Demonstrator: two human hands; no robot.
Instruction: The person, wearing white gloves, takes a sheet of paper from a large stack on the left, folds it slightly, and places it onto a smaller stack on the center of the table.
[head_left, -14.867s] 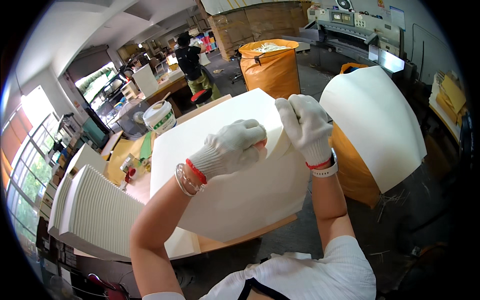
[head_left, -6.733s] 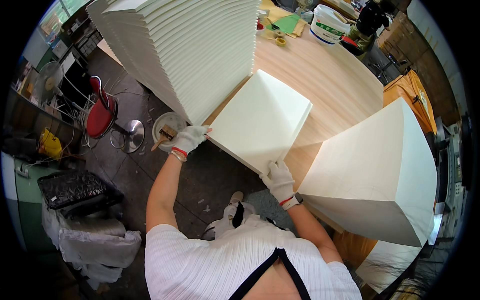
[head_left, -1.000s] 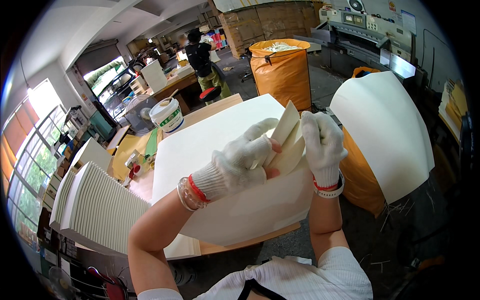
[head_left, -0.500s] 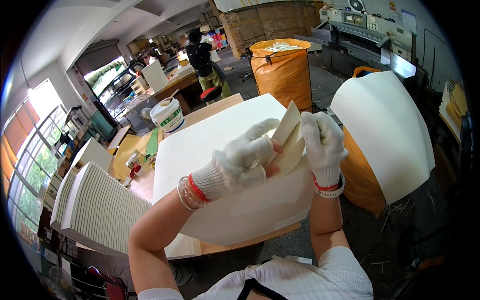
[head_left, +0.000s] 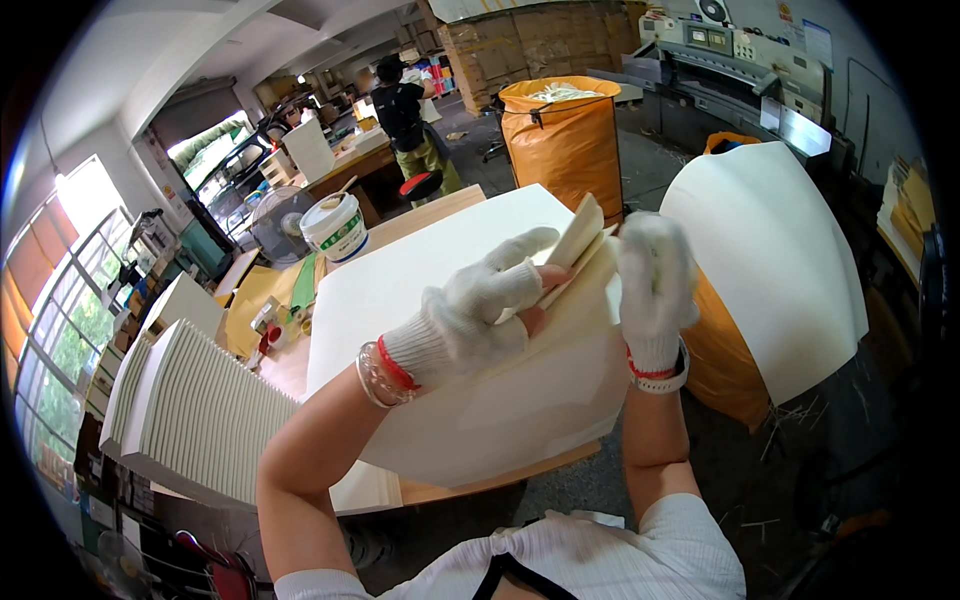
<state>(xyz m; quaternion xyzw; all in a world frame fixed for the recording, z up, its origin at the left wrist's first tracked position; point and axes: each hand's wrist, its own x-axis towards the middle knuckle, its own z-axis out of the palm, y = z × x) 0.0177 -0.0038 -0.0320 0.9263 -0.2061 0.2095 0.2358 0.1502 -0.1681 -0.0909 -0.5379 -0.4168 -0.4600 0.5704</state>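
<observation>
White paper stack point(head_left: 420, 255): broad, lying under and beyond the left hand; its near face slopes down toward the wearer
Curled corner point(head_left: 580, 232): bent up between the 2 hands, layers parted at the upper edge
Left hand point(head_left: 480, 315): white knit glove, 2 bare fingertips point(head_left: 553, 274) grasping the curled corner
Right hand point(head_left: 655, 285): gloved, upright just right of the curled corner; motion-blurred, cannot tell whether it grips or touches paper
Wooden table point(head_left: 545, 468): below both hands, bearing the stack
Ridged white stack point(head_left: 205, 425): left of the left hand, layered edges facing the stack
White tub point(head_left: 337, 232): beyond and left of the left hand
Large white sheet point(head_left: 770, 270): right of the right hand, bowed
Orange bag point(head_left: 562, 145): beyond both hands, pale strips at its mouth
Co-worker point(head_left: 398, 115): far beyond the left hand, dark top
</observation>
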